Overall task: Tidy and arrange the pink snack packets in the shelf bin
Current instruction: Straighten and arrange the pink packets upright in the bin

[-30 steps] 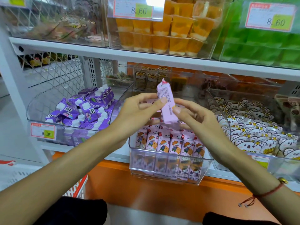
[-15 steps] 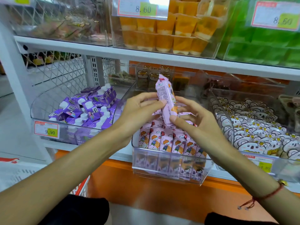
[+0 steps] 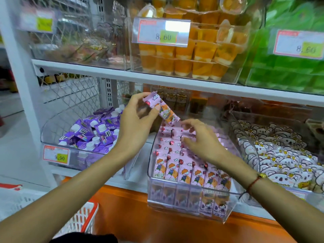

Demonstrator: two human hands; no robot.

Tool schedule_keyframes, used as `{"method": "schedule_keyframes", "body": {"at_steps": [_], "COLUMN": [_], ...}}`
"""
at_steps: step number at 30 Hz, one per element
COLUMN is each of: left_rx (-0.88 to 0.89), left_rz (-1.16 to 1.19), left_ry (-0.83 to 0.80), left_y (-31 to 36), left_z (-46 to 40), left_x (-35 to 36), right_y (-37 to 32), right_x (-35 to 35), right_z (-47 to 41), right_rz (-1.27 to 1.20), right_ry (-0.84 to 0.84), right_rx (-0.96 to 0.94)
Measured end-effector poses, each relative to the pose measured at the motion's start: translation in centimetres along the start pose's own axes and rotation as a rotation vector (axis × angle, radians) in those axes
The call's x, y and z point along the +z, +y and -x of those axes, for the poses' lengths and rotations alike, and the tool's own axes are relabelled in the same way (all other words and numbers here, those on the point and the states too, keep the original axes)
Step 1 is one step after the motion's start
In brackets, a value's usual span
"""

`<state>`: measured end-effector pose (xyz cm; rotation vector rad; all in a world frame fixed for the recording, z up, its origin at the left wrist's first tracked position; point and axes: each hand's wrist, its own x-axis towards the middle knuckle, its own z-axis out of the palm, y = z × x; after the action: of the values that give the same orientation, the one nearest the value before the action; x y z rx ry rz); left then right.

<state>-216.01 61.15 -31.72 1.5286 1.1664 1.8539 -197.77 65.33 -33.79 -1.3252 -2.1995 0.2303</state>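
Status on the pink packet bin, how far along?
Done: the front row of pink packets stands upright and even in the clear bin. In hand: the left hand pinches one loose packet tilted above the bin, and the right hand rests curled on the packets behind. Left: that packet needs a slot, and the rows behind look less even.

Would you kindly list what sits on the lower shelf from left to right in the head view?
Purple pouches → bin of pink packets → white bear-print packets.
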Motion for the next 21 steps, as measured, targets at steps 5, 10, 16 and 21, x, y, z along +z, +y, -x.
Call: {"method": "schedule_keyframes", "body": {"at_steps": [5,10,16,21], "left_rx": [0.016,0.035,0.023,-0.033], "left_rz": [-0.124,-0.306,-0.404,-0.387], "left_ry": [-0.169,-0.406,-0.62,-0.678], "left_y": [-1.4,-2.2,-1.7,-1.5], "left_z": [-1.7,-2.7,-4.3,-5.5], "left_x": [0.6,0.7,0.5,1.1], "right_y": [0.1,0.2,0.9,1.1], "right_x": [1.1,0.8,0.6,0.9], "right_z": [-1.4,-0.9,1.0,1.9], "right_rz": [0.333,0.315,0.169,0.087], "right_ry": [-0.24,-0.259,-0.203,-0.158], "right_rx": [0.028,0.021,-0.032,-0.052]}}
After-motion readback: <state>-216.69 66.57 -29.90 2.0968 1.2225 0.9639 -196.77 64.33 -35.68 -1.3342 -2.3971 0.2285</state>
